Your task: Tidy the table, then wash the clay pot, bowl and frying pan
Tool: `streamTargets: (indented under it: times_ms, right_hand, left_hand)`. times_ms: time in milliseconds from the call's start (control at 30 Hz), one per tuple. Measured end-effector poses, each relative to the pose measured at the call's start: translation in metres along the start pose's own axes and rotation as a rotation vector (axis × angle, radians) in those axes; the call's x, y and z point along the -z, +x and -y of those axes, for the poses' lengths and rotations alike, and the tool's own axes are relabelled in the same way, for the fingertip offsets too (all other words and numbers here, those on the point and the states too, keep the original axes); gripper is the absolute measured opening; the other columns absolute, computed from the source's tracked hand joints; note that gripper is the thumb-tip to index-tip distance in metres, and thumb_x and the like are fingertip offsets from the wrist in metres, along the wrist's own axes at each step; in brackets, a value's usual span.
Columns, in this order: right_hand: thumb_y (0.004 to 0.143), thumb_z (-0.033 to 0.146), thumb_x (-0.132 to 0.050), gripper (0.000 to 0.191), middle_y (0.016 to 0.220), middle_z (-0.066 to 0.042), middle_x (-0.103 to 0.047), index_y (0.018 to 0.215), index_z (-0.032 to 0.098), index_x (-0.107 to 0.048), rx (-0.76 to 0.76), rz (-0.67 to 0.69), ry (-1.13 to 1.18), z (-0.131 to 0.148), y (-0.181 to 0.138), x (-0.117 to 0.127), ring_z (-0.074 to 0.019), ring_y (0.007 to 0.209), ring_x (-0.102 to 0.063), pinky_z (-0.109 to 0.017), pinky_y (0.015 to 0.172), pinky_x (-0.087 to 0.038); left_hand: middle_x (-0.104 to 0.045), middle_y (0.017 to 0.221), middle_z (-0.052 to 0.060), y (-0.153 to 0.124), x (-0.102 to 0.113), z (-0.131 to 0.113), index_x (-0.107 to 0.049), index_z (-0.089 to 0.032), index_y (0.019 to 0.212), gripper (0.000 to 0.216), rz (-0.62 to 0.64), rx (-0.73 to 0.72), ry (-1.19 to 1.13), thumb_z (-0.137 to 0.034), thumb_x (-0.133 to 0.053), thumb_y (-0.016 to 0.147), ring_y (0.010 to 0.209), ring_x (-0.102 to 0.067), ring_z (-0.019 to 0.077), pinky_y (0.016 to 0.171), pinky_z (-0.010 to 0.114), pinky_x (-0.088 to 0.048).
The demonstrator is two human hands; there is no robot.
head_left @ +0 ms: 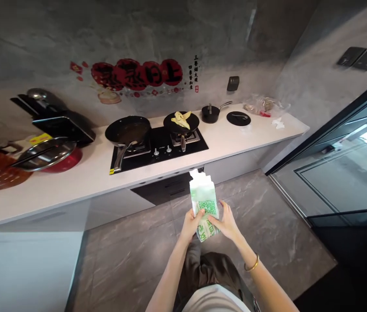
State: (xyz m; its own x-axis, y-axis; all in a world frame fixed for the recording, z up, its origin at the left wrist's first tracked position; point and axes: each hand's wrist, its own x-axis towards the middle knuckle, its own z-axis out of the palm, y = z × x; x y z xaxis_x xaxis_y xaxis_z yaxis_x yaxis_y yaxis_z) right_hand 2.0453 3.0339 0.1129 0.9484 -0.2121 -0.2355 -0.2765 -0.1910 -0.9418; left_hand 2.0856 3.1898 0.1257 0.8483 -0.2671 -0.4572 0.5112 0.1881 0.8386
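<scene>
A folded white plastic bag with green print (203, 193) is between my two hands, above the floor and in front of the counter. A green square code shows on its face, and its top edge is ragged. My left hand (191, 224) grips the lower left side, thumb on the front. At the lower right side, my right hand (228, 223) has its thumb pressed on the front and its index finger along the edge. Its other fingers are mostly hidden.
On the hob (160, 149) stand a large frying pan (128, 130) and a smaller pan holding a yellow cloth-like thing (181, 120). Right of it are a small lidded saucepan (210, 113), a black round lid (238, 118) and clear plastic bags (264, 105). A red pot (61, 160) stands left.
</scene>
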Motion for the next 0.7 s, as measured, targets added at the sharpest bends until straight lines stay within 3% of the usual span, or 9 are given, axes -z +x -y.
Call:
streamTargets:
  times_ms: [67, 133, 267, 400, 533, 633, 700]
  right_hand:
    - [0.066, 0.044, -0.079, 0.055, 0.105, -0.009, -0.069, 0.111, 0.017, -0.062, -0.120, 0.190, 0.275, 0.008, 0.013, 0.011, -0.0241, 0.096, -0.065, -0.038, 0.085, -0.051]
    - [0.070, 0.044, -0.076, 0.043, 0.094, -0.009, -0.072, 0.100, 0.014, -0.067, -0.229, 0.231, 0.503, 0.018, 0.026, 0.020, -0.0228, 0.084, -0.068, -0.038, 0.081, -0.053]
    - [0.065, 0.041, -0.081, 0.041, 0.091, -0.008, -0.074, 0.094, 0.014, -0.069, -0.229, -0.164, 0.750, 0.034, 0.055, 0.036, -0.0220, 0.080, -0.069, -0.036, 0.078, -0.055]
    - [0.065, 0.039, -0.081, 0.041, 0.101, -0.008, -0.073, 0.097, 0.016, -0.069, -0.148, -0.321, 0.877, 0.039, 0.086, 0.068, -0.0227, 0.087, -0.069, -0.037, 0.081, -0.056]
    - [0.067, 0.038, -0.081, 0.039, 0.102, -0.006, -0.073, 0.098, 0.019, -0.067, -0.110, -0.315, 0.942, 0.041, 0.115, 0.121, -0.0233, 0.087, -0.069, -0.038, 0.079, -0.057]
    - [0.068, 0.040, -0.080, 0.039, 0.098, -0.005, -0.073, 0.097, 0.021, -0.064, -0.054, -0.317, 0.971, 0.043, 0.137, 0.174, -0.0230, 0.086, -0.069, -0.037, 0.077, -0.057]
    - [0.069, 0.041, -0.078, 0.037, 0.097, -0.004, -0.073, 0.097, 0.022, -0.063, -0.016, -0.275, 0.960, 0.041, 0.148, 0.213, -0.0221, 0.086, -0.069, -0.036, 0.077, -0.056]
  left_hand:
    - [-0.072, 0.087, 0.008, 0.016, -0.008, -0.012, -0.064, -0.011, 0.093, 0.049, 0.185, 0.041, 0.093, -0.052, -0.073, 0.069, 0.074, -0.066, 0.0198, 0.071, 0.032, -0.051]
    - [-0.070, 0.090, 0.008, 0.030, -0.020, -0.023, -0.061, -0.013, 0.099, 0.049, 0.285, 0.017, 0.183, -0.052, -0.072, 0.071, 0.078, -0.066, 0.0195, 0.072, 0.031, -0.051]
    - [-0.063, 0.107, 0.006, 0.051, -0.047, -0.033, -0.047, -0.022, 0.117, 0.052, 0.203, -0.234, 0.248, -0.044, -0.069, 0.076, 0.094, -0.063, 0.0183, 0.082, 0.030, -0.049]
    - [-0.064, 0.092, 0.005, 0.072, -0.070, -0.029, -0.061, -0.018, 0.096, 0.032, 0.241, -0.324, 0.524, -0.043, -0.069, 0.076, 0.090, -0.060, 0.0199, 0.085, 0.032, -0.046]
    - [-0.066, 0.081, 0.005, 0.101, -0.101, -0.022, -0.068, -0.015, 0.072, 0.037, 0.243, -0.263, 0.566, -0.051, -0.062, 0.080, 0.080, -0.060, 0.0213, 0.076, 0.032, -0.047]
    - [-0.062, 0.062, 0.001, 0.129, -0.134, -0.017, -0.066, -0.014, 0.061, 0.045, 0.268, -0.160, 0.584, -0.056, -0.061, 0.078, 0.063, -0.056, 0.0178, 0.063, 0.028, -0.044]
    - [-0.063, 0.061, 0.001, 0.150, -0.160, -0.013, -0.067, -0.015, 0.059, 0.045, 0.286, -0.198, 0.660, -0.055, -0.061, 0.078, 0.064, -0.057, 0.0184, 0.065, 0.029, -0.044]
